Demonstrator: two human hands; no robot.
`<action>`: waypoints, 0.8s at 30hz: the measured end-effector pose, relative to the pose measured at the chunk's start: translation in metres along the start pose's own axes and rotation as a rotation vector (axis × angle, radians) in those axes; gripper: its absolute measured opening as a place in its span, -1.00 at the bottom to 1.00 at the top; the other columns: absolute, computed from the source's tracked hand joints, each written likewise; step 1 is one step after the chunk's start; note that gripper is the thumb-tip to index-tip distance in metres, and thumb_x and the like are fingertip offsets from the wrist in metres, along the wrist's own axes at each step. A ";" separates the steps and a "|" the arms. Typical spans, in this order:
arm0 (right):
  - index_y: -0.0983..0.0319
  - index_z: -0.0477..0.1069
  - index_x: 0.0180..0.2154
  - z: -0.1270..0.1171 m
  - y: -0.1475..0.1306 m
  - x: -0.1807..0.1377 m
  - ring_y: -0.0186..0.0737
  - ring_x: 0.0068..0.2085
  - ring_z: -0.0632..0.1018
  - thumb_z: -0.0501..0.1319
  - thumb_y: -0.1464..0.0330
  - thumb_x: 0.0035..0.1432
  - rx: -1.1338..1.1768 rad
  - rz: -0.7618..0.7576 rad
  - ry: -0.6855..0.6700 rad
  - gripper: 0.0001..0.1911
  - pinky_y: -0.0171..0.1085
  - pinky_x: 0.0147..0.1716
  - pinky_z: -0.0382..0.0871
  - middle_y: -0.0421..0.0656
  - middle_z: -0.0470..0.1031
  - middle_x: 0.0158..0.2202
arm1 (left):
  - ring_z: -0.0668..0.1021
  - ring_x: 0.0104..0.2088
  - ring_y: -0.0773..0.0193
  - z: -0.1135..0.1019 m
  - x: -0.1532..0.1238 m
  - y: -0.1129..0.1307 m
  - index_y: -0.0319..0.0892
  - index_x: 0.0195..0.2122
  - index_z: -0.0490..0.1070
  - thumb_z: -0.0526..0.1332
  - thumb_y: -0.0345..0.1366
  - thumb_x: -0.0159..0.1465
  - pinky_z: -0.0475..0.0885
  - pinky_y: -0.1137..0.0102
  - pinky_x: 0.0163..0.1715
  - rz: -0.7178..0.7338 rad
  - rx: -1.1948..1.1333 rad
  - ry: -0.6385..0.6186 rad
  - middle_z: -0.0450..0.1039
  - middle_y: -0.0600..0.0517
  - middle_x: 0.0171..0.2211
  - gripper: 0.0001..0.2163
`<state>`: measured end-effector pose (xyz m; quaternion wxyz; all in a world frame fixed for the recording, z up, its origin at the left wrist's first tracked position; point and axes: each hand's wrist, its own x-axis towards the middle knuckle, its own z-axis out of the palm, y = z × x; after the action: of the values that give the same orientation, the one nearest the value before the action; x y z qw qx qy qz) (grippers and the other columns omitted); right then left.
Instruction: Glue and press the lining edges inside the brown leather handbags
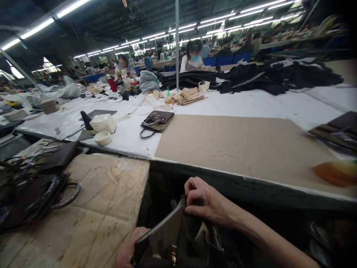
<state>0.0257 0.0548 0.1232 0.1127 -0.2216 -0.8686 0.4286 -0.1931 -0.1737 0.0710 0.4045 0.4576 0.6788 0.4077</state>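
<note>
A dark brown handbag [167, 238] with a gold-coloured clasp is held low in front of me, below the table's edge, its top gaping and a light lining showing. My right hand [199, 199] pinches the far top rim of the bag with thumb and curled fingers. At the near left side, my left hand [129, 245] grips the bag's edge; part of that hand runs out of the picture and its fingertips are hidden behind the bag.
A finished-looking small handbag [157, 121] lies on the white table beside a brown board [237, 145]. Several dark bags [41, 190] are heaped on a paper-covered stand [111, 193] at left. A tape roll [103, 138] sits near the edge. A masked co-worker [193, 57] is across the table.
</note>
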 end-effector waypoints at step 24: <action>0.21 0.40 -0.50 0.015 0.005 -0.003 -0.12 -0.23 0.52 0.22 0.37 0.17 0.183 0.147 0.054 -0.81 -0.19 -0.23 0.29 -0.19 0.58 -0.33 | 0.53 -0.11 0.16 -0.029 0.015 0.084 -0.04 -0.07 0.51 0.27 -0.05 0.27 0.37 0.37 -0.09 -0.178 0.100 -0.063 0.55 0.06 -0.16 -0.73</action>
<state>0.0239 0.0460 0.1104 0.1243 -0.2849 -0.8039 0.5070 -0.1990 -0.1436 0.1559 0.4367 0.4278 0.7233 0.3212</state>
